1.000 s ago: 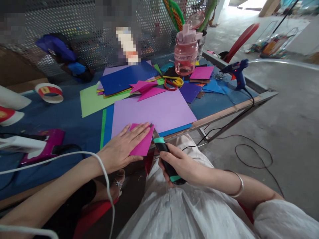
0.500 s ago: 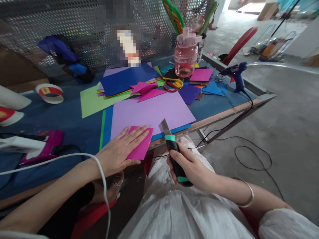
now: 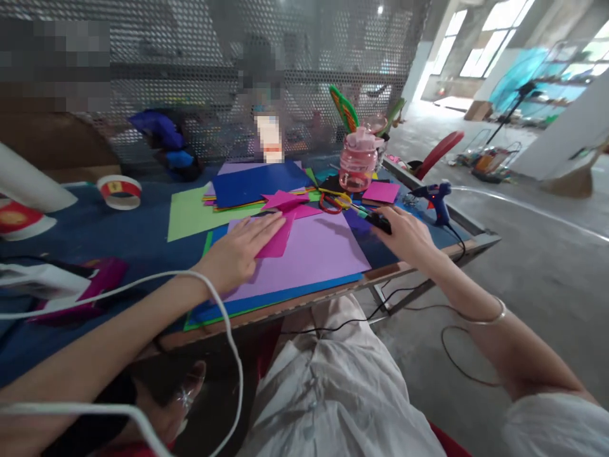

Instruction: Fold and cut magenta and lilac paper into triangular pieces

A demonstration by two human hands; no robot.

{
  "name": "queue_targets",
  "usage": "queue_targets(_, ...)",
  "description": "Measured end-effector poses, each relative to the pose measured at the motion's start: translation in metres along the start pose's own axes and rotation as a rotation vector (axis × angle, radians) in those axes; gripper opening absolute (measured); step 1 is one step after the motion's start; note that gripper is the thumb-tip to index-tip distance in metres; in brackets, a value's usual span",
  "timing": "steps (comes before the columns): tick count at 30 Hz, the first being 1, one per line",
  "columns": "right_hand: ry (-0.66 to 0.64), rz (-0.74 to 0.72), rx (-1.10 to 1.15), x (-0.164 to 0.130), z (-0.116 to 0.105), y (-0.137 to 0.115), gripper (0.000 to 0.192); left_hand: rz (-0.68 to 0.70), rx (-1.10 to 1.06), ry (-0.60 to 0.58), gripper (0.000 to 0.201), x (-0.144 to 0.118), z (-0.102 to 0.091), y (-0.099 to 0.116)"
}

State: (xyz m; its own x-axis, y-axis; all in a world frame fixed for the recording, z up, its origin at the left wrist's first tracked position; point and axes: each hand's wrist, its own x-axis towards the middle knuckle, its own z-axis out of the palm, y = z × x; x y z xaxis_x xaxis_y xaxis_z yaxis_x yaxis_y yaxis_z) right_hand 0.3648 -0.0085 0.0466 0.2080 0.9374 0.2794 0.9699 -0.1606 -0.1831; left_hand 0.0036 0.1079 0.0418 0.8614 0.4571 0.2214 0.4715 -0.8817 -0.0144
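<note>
A blue-covered table carries a large lilac sheet. On that sheet's far left part lies a magenta paper piece, pressed flat under the left hand, fingers spread. Just off the sheet's right edge, the right hand grips a black utility knife.
</note>
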Motion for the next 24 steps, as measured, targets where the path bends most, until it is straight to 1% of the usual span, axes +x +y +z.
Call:
queue_targets(2, -0.018, -0.037, -0.086, 0.013, 0.011, 0.011, 0.041, -0.015, -0.023, 0.028, 0.092, 0.015, 0.004, -0.007)
queue_targets(3, -0.021, -0.046, -0.119, 0.018, 0.015, 0.013, 0.040, -0.026, -0.025, 0.067, 0.090, 0.020, 0.007, -0.009)
queue_targets(4, 0.004, -0.047, -0.133, 0.021, 0.019, 0.012, 0.040, -0.031, -0.024, 0.095, 0.088, 0.025, 0.010, -0.010)
queue_targets(6, 0.100, -0.088, -0.087, 0.028, 0.022, 0.000, 0.040, -0.031, -0.005, 0.153, 0.084, 0.031, 0.017, -0.012)
queue_targets(7, 0.149, -0.131, -0.021, 0.033, 0.022, -0.011, 0.039, -0.023, 0.010, 0.174, 0.083, 0.032, 0.020, -0.013)
queue_targets(8, 0.164, -0.186, 0.076, 0.039, 0.022, -0.024, 0.036, -0.010, 0.028, 0.195, 0.083, 0.033, 0.023, -0.013)
queue_targets(9, 0.131, -0.233, 0.201, 0.048, 0.022, -0.040, 0.032, 0.009, 0.049, 0.212, 0.083, 0.033, 0.025, -0.014)
queue_targets(10, 0.050, -0.255, 0.335, 0.058, 0.022, -0.056, 0.028, 0.033, 0.070, 0.227, 0.085, 0.032, 0.027, -0.015)
queue_targets(12, -0.176, -0.212, 0.573, 0.081, 0.024, -0.089, 0.030, 0.087, 0.106, 0.246, 0.087, 0.029, 0.030, -0.019)
queue_targets(14, -0.300, -0.229, 0.633, 0.102, 0.029, -0.115, 0.038, 0.131, 0.140, 0.263, 0.084, 0.025, 0.031, -0.025)
queue_targets(16, -0.389, -0.252, 0.685, 0.116, 0.036, -0.131, 0.040, 0.150, 0.172, 0.300, 0.074, 0.021, 0.031, -0.032)
queue_targets(18, -0.434, -0.250, 0.761, 0.121, 0.045, -0.137, 0.037, 0.155, 0.197, 0.355, 0.060, 0.018, 0.030, -0.040)
queue_targets(20, -0.446, -0.219, 0.852, 0.119, 0.051, -0.135, 0.033, 0.155, 0.209, 0.399, 0.051, 0.016, 0.028, -0.047)
queue_targets(22, -0.433, -0.179, 0.934, 0.115, 0.056, -0.131, 0.033, 0.156, 0.199, 0.419, 0.049, 0.016, 0.028, -0.051)
queue_targets(24, -0.415, -0.155, 0.993, 0.111, 0.058, -0.127, 0.039, 0.152, 0.167, 0.421, 0.050, 0.017, 0.028, -0.053)
